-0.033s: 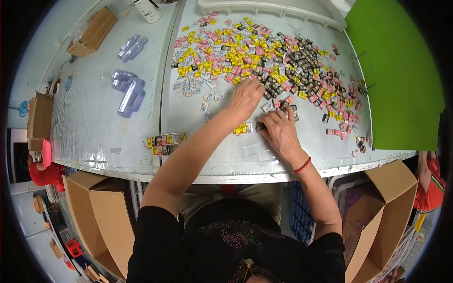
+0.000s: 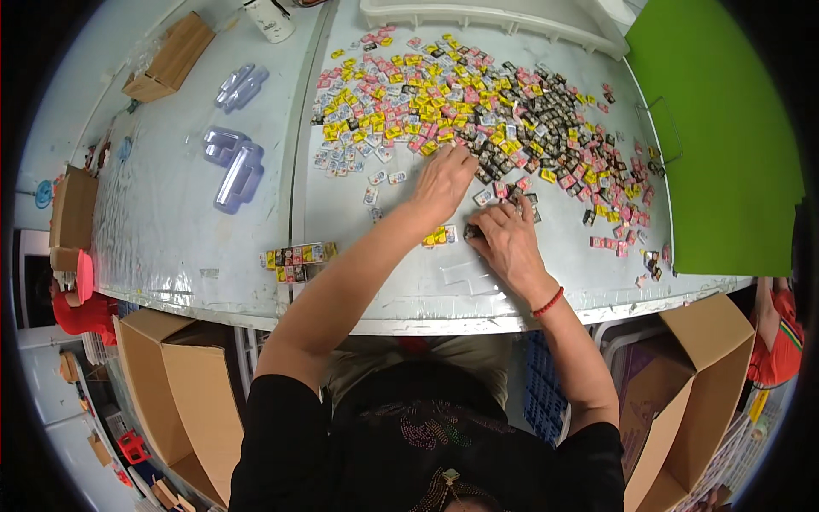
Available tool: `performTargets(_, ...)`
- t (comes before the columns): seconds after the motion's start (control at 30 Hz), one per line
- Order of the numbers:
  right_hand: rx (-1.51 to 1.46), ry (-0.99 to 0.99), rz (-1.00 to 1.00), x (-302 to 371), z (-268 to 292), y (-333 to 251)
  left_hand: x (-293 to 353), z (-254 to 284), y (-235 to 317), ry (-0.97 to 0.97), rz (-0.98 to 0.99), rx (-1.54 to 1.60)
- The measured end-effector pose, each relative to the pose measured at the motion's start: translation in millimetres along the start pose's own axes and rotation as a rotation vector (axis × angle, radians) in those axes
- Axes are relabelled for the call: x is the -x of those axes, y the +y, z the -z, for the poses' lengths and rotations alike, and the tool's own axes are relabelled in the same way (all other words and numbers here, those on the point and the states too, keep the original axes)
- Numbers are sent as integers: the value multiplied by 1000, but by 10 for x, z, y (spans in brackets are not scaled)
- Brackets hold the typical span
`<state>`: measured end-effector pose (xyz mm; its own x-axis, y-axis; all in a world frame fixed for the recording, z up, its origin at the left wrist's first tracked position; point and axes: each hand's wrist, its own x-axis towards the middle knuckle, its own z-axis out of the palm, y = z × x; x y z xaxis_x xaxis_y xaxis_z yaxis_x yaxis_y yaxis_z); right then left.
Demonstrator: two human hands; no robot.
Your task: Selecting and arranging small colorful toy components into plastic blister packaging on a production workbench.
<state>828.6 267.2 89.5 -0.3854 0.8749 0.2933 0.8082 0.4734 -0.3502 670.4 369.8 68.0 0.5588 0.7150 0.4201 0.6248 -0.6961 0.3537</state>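
Note:
A loose pile of small flat pieces (image 2: 444, 100) in yellow, pink, black and white spreads over the table (image 2: 358, 299). At the pile's near edge, my left hand (image 2: 444, 183) has its fingers curled and drawn together over the pieces; its fingertips hide what they may pinch. To its right, my right hand (image 2: 512, 247) is closed, its thumb side against a small black piece (image 2: 472, 231). Its other fingertips reach pink and black pieces. Between my forearms lies a short row of yellow and white pieces (image 2: 439, 235). Nearer me sits a clear plastic tray (image 2: 467, 277).
Left of my left forearm is a filled pack of coloured pieces (image 2: 299, 258). Clear plastic moulds (image 2: 237, 175) lie farther left. A white tray (image 2: 495, 15) stands at the back, a green panel (image 2: 717, 145) at right. Open cardboard boxes (image 2: 200, 392) flank me below the table edge.

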Motion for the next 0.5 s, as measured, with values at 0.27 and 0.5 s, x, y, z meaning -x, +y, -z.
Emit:
performTargets(0.27, -68, 89, 9, -176, 89, 99, 188, 170, 56, 11, 111, -58)
performTargets(0.5, 18, 151, 32, -1090, -70, 232, 361, 581, 58, 119, 314, 46)
